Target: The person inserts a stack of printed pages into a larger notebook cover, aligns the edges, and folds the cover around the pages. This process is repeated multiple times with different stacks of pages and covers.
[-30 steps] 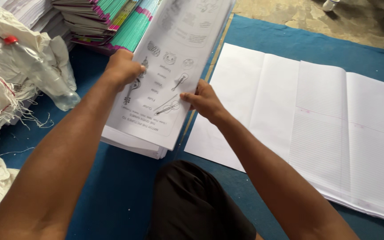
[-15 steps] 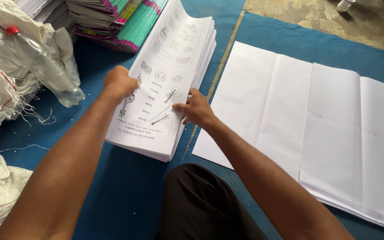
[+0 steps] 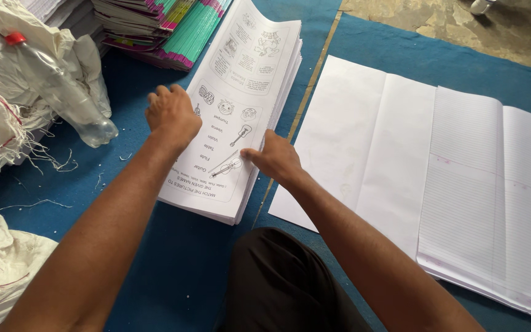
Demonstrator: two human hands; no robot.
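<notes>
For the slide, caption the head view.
Left hand and right hand press on a stack of printed white sheets on blue matting.

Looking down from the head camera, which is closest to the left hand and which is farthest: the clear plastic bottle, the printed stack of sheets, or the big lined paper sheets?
1. Printed white stack of sheets, under the left hand.
2. Clear plastic bottle with red cap, on its left.
3. Big white lined paper sheets, far right.
</notes>
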